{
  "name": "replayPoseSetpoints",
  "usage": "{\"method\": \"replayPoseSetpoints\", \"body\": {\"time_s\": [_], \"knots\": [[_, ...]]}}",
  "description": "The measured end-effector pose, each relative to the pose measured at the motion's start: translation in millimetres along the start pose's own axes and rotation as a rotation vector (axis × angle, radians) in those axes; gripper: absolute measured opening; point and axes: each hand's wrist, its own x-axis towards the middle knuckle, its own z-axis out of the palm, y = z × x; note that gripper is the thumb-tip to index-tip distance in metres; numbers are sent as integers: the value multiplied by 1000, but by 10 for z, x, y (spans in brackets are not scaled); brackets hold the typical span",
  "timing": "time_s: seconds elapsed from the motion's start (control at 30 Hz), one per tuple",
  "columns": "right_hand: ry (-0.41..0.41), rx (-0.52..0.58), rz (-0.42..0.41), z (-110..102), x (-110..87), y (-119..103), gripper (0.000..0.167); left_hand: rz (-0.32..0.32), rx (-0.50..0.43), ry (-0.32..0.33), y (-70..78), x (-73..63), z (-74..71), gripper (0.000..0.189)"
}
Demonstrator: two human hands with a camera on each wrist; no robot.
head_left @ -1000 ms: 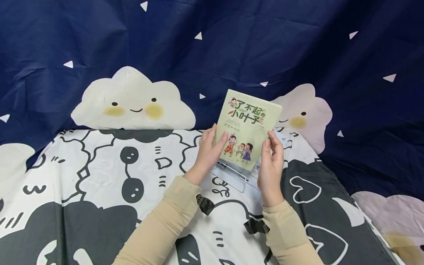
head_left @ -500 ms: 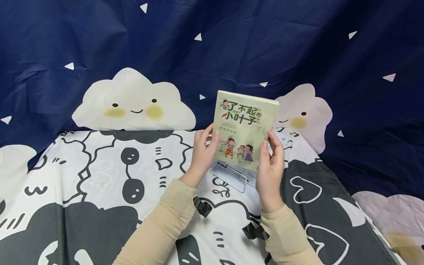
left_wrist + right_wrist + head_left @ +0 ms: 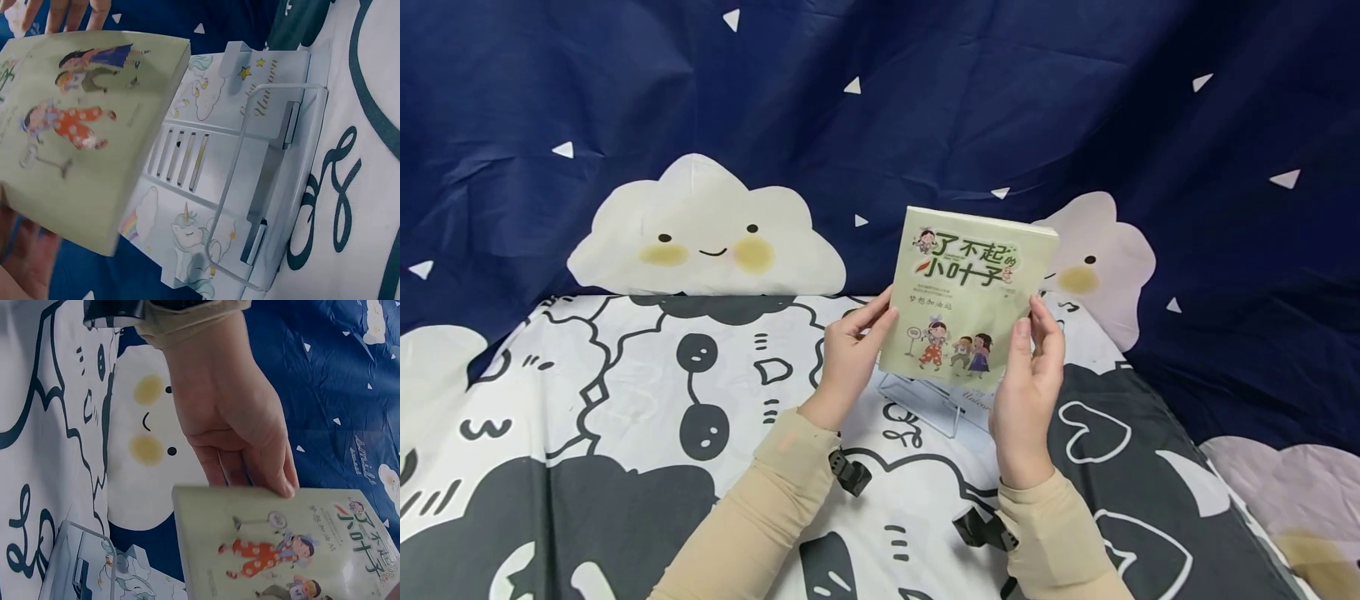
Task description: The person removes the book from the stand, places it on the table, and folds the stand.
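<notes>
A pale green book [image 3: 966,292] with cartoon children on its cover is held up by both hands, one at each side edge. My left hand [image 3: 847,354] grips its left edge, thumb on the cover side; the right wrist view shows this hand [image 3: 234,419] with its fingers behind the book. At the right edge, my right hand [image 3: 1030,400] pinches it, thumb in front. Below and behind the book stands a white book stand [image 3: 209,162] with unicorn drawings and a wire holder at its front, partly hidden by the book in the head view.
A black-and-white patterned cloth [image 3: 625,375] covers the table. Behind it hangs a dark blue curtain [image 3: 880,108] with cloud prints. A small black camera [image 3: 850,473] is strapped to the left wrist, another black camera [image 3: 981,529] to the right.
The book swung left and became more upright, then shifted back right with both hands. Both hands keep hold of it, and the stand stays in place.
</notes>
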Motion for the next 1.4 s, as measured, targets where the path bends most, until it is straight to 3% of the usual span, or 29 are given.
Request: {"method": "replayPoseSetpoints", "body": {"time_s": [0.13, 0.4, 0.53, 0.8, 1.03, 1.4], "knots": [[4, 13, 35, 8, 5, -7, 38, -3, -47, -19, -9, -30, -63, 36], [-36, 7, 81, 13, -18, -1, 41, 13, 23, -144, 69, -105, -167, 36], [-63, -25, 117, 2, -19, 11, 44, 6, 21, -154, 124, -127, -182, 34], [-230, -141, 160, -26, -10, 90, 60, -159, -46, -58, 123, -193, -268, 35], [-325, -176, 206, -42, 6, 203, 66, -280, -121, -61, 144, -240, -347, 36], [-323, -165, 308, -26, 22, 285, 43, -427, -132, -12, 304, -305, -515, 36]]}}
